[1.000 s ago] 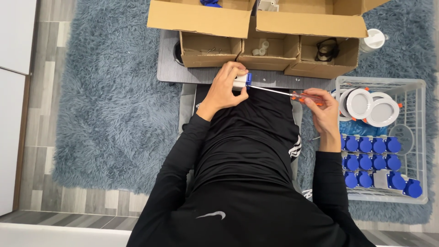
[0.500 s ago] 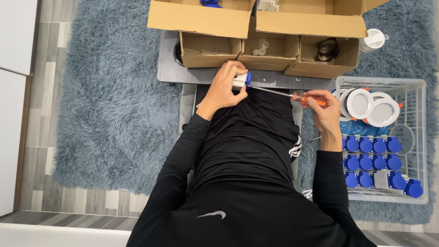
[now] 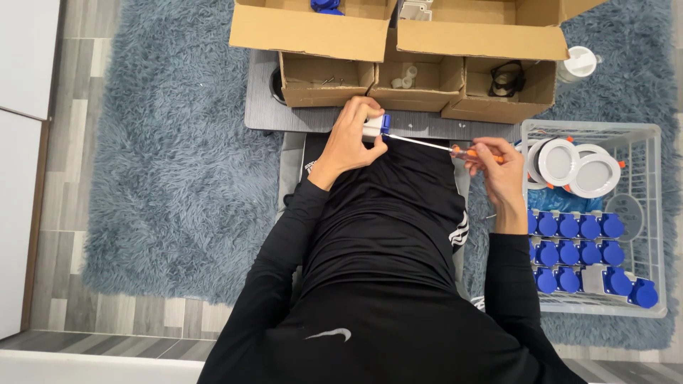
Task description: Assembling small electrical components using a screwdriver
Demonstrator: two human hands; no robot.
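Observation:
My left hand (image 3: 353,136) grips a small white and blue socket part (image 3: 377,126) in front of my chest. In my right hand (image 3: 500,173) is a screwdriver with an orange handle (image 3: 469,151). Its long thin shaft (image 3: 420,143) runs left and its tip meets the blue end of the part. Both hands hover over a dark grey low table (image 3: 299,117), just in front of three small cardboard boxes.
Small open cardboard boxes (image 3: 411,80) with small parts stand on the table, with two larger boxes (image 3: 313,28) behind. A white wire basket (image 3: 651,213) on my right holds round white lamps (image 3: 558,162) and several blue sockets (image 3: 569,227). A blue shaggy rug (image 3: 185,178) lies beneath.
My right hand with the screwdriver has shifted slightly up and left along the shaft line. The left hand keeps the part in the same place.

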